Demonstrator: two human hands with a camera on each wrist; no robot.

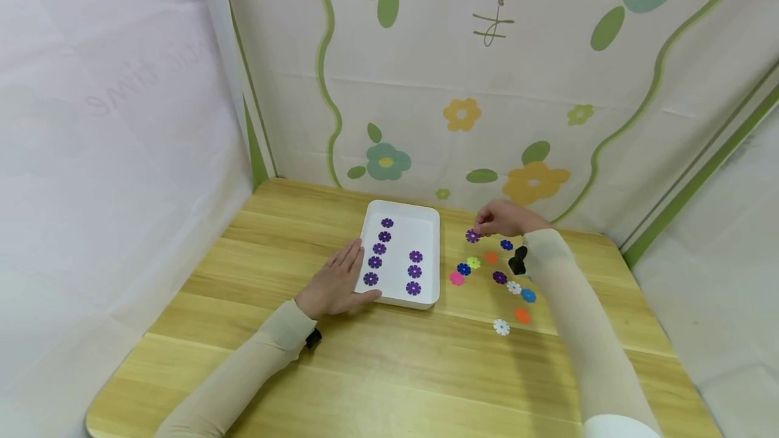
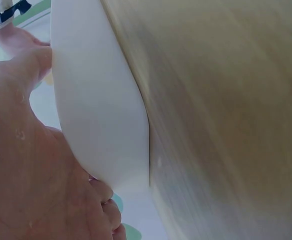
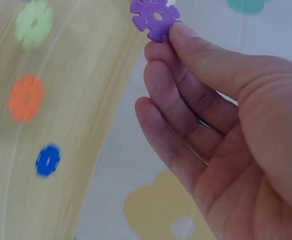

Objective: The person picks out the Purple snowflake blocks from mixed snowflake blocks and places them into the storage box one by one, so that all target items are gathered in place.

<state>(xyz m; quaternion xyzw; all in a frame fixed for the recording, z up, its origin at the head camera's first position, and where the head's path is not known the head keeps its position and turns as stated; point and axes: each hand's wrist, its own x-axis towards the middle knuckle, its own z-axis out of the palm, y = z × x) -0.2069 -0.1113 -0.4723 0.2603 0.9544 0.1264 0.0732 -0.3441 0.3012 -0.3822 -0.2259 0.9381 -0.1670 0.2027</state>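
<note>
Between thumb and fingertip, my right hand pinches a purple notched disc, a flower-shaped plastic piece with a hole in its middle. It is held up over the table, right of the white tray. My left hand rests with straight fingers along the tray's left side, its thumb at the near left corner. Inside the tray lie purple discs in two columns: a longer left one with a disc midway, and a shorter right one with a disc in its middle.
Loose discs lie right of the tray: pink, yellow-green, orange, white, light blue, dark blue and purple. Behind the wooden table hangs a flower-patterned curtain.
</note>
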